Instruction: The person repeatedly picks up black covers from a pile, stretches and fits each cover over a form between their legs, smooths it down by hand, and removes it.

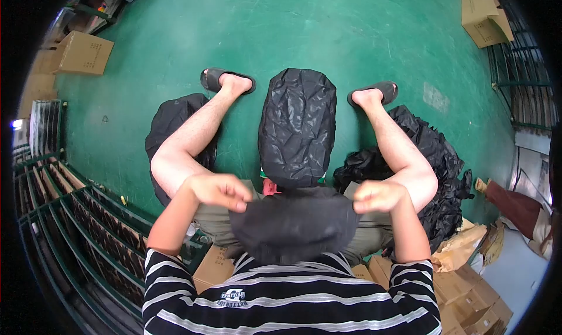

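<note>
A dark, soft sheet-like piece (295,227) is stretched between my two hands over my lap, slightly blurred. My left hand (225,193) pinches its left corner, and my right hand (374,196) pinches its right corner. Just beyond it, between my legs, stands an object wrapped in crinkled black plastic (297,124). Something pink (270,187) shows under the near edge of that wrapped object.
Black plastic bundles lie beside my left leg (175,119) and right leg (436,159). Green metal racks (76,218) run along the left. Cardboard boxes stand at the upper left (85,53), upper right (483,19) and lower right (468,297).
</note>
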Available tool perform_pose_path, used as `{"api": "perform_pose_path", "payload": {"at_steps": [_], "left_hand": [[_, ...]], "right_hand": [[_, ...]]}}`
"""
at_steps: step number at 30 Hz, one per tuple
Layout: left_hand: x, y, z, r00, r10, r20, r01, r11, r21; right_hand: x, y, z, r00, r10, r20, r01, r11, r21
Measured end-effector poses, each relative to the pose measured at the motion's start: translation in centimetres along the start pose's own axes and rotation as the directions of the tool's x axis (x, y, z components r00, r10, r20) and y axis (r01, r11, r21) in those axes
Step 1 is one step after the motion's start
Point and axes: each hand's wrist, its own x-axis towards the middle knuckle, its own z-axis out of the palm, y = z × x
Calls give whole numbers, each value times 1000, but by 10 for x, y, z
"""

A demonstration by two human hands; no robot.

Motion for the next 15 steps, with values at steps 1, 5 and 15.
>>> {"api": "perform_pose_path", "payload": {"at_steps": [1, 5, 15], "left_hand": [[2, 3, -5, 985, 9, -175, -53, 966, -251], [30, -2, -94, 853, 135, -504, -383, 818, -429], [110, -6, -286, 705, 83, -704, -443, 827, -347]], "right_hand": [[3, 3, -14, 989, 8, -145, -2, 999, 40], [31, 13, -83, 815, 143, -561, 73, 936, 346], [99, 58, -239, 522, 269, -809, 224, 872, 435]]}}
